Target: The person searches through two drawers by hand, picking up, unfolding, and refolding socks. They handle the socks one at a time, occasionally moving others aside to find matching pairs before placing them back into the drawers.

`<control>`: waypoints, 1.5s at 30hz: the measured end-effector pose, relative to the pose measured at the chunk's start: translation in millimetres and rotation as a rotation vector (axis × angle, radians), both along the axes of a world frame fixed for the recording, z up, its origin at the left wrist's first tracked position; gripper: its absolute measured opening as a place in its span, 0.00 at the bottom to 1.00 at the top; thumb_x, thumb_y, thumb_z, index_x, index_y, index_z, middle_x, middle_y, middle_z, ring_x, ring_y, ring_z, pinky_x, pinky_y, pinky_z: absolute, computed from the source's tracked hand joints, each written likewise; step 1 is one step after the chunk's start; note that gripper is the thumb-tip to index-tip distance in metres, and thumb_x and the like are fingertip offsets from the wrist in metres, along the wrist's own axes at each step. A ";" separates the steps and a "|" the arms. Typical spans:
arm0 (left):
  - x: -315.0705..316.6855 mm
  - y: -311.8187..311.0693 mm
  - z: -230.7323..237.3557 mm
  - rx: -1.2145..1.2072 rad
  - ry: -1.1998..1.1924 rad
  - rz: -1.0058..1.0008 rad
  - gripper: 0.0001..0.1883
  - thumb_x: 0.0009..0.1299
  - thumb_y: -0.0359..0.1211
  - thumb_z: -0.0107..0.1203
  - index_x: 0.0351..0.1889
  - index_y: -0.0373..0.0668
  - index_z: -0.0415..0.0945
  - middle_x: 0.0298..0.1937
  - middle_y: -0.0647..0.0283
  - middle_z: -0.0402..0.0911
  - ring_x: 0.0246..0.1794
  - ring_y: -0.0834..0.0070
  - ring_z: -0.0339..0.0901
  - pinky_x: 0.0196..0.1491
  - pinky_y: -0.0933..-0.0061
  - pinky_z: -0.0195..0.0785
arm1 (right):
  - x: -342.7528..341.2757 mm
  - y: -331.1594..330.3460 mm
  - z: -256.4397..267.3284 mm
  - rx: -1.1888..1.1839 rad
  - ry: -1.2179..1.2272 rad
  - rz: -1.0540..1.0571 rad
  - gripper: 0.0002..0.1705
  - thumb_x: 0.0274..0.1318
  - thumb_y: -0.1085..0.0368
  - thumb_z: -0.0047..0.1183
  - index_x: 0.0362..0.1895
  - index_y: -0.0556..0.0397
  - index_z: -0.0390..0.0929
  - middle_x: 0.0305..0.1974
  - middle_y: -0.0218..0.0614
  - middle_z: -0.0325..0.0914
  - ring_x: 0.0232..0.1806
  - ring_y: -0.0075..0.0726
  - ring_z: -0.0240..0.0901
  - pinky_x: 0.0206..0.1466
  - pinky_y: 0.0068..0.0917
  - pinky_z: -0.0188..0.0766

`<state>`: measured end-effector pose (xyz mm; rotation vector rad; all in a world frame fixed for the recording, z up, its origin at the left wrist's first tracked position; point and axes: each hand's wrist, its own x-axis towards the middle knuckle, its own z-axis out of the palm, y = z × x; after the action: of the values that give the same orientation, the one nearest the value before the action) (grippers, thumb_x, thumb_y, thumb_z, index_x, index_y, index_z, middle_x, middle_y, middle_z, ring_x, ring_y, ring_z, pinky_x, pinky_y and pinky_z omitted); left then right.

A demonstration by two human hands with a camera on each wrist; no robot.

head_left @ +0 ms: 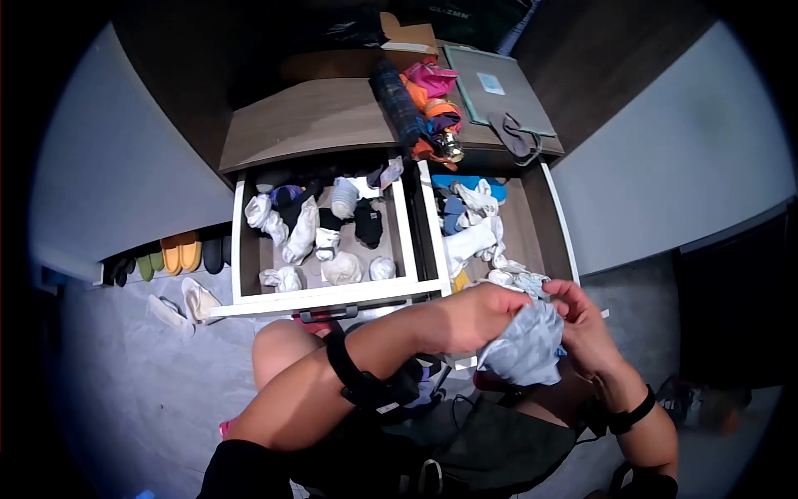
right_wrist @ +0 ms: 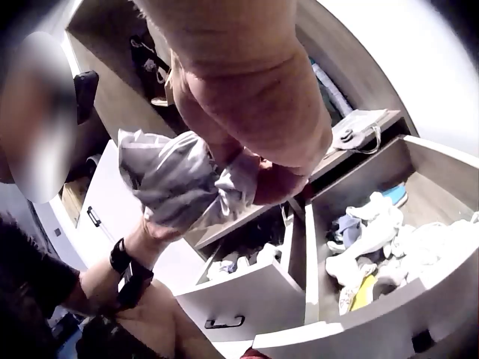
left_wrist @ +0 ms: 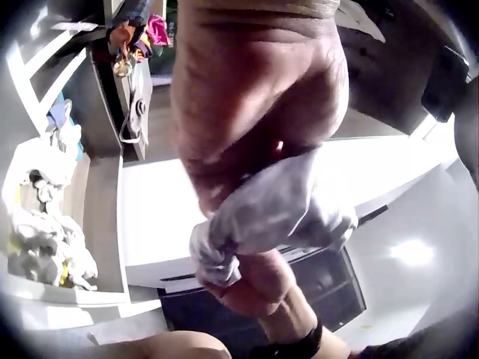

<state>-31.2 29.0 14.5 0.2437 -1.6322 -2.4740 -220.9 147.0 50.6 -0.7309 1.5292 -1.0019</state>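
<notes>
Both hands, left and right, gripped the grey cloth (pale, crumpled) before the right drawer, which held white garments; bundled socks filled the left drawer.

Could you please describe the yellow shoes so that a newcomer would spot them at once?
Find the open left drawer. To its left, low beneath the grey door, are the yellow shoes. Their colour sets them apart, between a green pair and a dark pair.
</notes>
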 end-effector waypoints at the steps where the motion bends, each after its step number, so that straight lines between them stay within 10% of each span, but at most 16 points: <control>1: -1.3 -2.4 -0.5 -0.213 -0.126 -0.005 0.11 0.72 0.32 0.46 0.44 0.34 0.73 0.38 0.60 0.81 0.33 0.74 0.76 0.40 0.73 0.69 | 6.2 -5.5 6.4 -0.038 0.049 0.014 0.17 0.53 0.79 0.50 0.49 0.57 0.70 0.36 0.27 0.76 0.37 0.17 0.71 0.41 0.18 0.68; 6: 14.0 -10.5 12.9 -0.375 -0.411 0.247 0.11 0.70 0.33 0.49 0.46 0.38 0.69 0.25 0.62 0.75 0.24 0.80 0.68 0.30 0.74 0.64 | 35.6 -22.9 20.3 -0.176 0.138 0.061 0.14 0.53 0.79 0.50 0.46 0.57 0.72 0.38 0.29 0.74 0.37 0.16 0.69 0.40 0.17 0.67; 10: 14.0 -7.3 -2.2 -0.803 -0.250 0.355 0.18 0.63 0.28 0.52 0.51 0.39 0.68 0.30 0.48 0.80 0.33 0.55 0.80 0.36 0.64 0.69 | 45.1 -30.2 19.7 -0.130 0.184 0.189 0.12 0.53 0.76 0.52 0.43 0.57 0.74 0.41 0.29 0.75 0.41 0.19 0.70 0.44 0.20 0.68; 11: 14.8 -9.7 0.2 -0.598 -0.391 0.266 0.21 0.59 0.27 0.51 0.53 0.43 0.69 0.41 0.45 0.80 0.44 0.47 0.77 0.48 0.56 0.68 | 45.6 -32.1 14.5 -0.283 0.349 0.334 0.14 0.50 0.75 0.55 0.44 0.57 0.74 0.42 0.33 0.74 0.43 0.27 0.71 0.47 0.23 0.67; 14: 9.9 -19.0 -5.0 -0.362 -0.441 0.367 0.21 0.61 0.23 0.49 0.54 0.42 0.70 0.37 0.47 0.80 0.39 0.57 0.79 0.45 0.65 0.70 | 57.2 -42.1 23.1 -0.550 0.754 0.595 0.21 0.44 0.74 0.61 0.46 0.55 0.73 0.45 0.40 0.71 0.47 0.45 0.71 0.50 0.31 0.68; 15: 7.7 -19.9 -8.4 -0.283 -0.385 0.424 0.25 0.60 0.16 0.45 0.56 0.41 0.68 0.26 0.62 0.73 0.26 0.82 0.67 0.28 0.77 0.63 | 56.4 -46.2 23.6 -0.576 0.838 0.621 0.22 0.43 0.74 0.61 0.46 0.55 0.73 0.45 0.41 0.70 0.47 0.46 0.70 0.49 0.32 0.69; 22: 6.9 -34.6 -10.7 0.278 -0.235 0.379 0.16 0.69 0.23 0.45 0.55 0.41 0.71 0.41 0.66 0.77 0.34 0.85 0.69 0.33 0.83 0.62 | 51.9 -85.6 29.6 -0.684 1.054 0.777 0.25 0.42 0.75 0.61 0.49 0.54 0.73 0.44 0.41 0.70 0.44 0.48 0.72 0.44 0.35 0.72; 27: 24.7 -46.5 -5.7 0.005 -0.170 0.357 0.16 0.68 0.28 0.46 0.52 0.41 0.75 0.28 0.75 0.71 0.28 0.91 0.64 0.29 0.86 0.56 | 48.6 -112.4 43.1 -0.660 1.125 0.865 0.21 0.42 0.74 0.61 0.44 0.53 0.74 0.38 0.41 0.72 0.39 0.47 0.74 0.39 0.35 0.73; 31: 42.6 -38.5 -9.2 -0.799 -0.244 0.698 0.16 0.68 0.42 0.51 0.41 0.39 0.78 0.26 0.55 0.77 0.24 0.59 0.72 0.32 0.65 0.67 | 41.3 -141.4 54.4 -0.449 1.074 0.848 0.15 0.44 0.71 0.62 0.39 0.56 0.74 0.33 0.41 0.75 0.34 0.41 0.74 0.36 0.28 0.70; 36: 63.6 -37.5 15.7 -0.472 -0.124 -0.262 0.19 0.68 0.46 0.51 0.34 0.38 0.79 0.26 0.56 0.79 0.28 0.65 0.77 0.34 0.65 0.68 | 48.4 -180.3 31.8 0.000 0.512 0.577 0.09 0.54 0.66 0.58 0.35 0.58 0.74 0.29 0.27 0.76 0.30 0.18 0.69 0.34 0.18 0.66; 38: 64.4 -23.5 15.9 -0.497 0.014 -0.437 0.20 0.68 0.48 0.51 0.35 0.38 0.79 0.26 0.57 0.80 0.28 0.67 0.77 0.33 0.66 0.68 | 53.3 -182.1 -2.0 0.158 0.272 0.693 0.11 0.53 0.63 0.59 0.34 0.57 0.75 0.28 0.25 0.75 0.28 0.19 0.68 0.34 0.18 0.66; 42: 63.7 -0.1 11.0 -0.413 0.169 -0.562 0.24 0.64 0.51 0.55 0.35 0.34 0.80 0.27 0.59 0.81 0.30 0.66 0.78 0.36 0.67 0.70 | 99.3 -185.9 -49.7 0.559 0.215 1.565 0.13 0.55 0.63 0.58 0.42 0.56 0.73 0.31 0.28 0.77 0.34 0.21 0.72 0.38 0.22 0.69; 44: 71.8 -2.4 23.0 -0.375 0.158 -0.581 0.22 0.63 0.50 0.59 0.36 0.38 0.81 0.31 0.58 0.83 0.33 0.70 0.78 0.37 0.68 0.69 | 125.9 -205.4 -74.1 0.533 0.287 1.680 0.12 0.56 0.62 0.57 0.41 0.55 0.73 0.30 0.29 0.78 0.35 0.22 0.73 0.39 0.22 0.69; 45: 74.8 -5.5 25.7 -0.376 0.149 -0.570 0.22 0.64 0.50 0.59 0.36 0.38 0.81 0.31 0.57 0.82 0.32 0.70 0.77 0.37 0.68 0.69 | 135.0 -214.6 -90.6 0.431 0.104 1.240 0.12 0.57 0.63 0.56 0.43 0.55 0.74 0.31 0.30 0.78 0.35 0.22 0.73 0.38 0.21 0.69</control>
<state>43.6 23.5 40.1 -0.5095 -2.2916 -2.3723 -85.8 -67.6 -40.1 -1.1679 0.9868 0.2839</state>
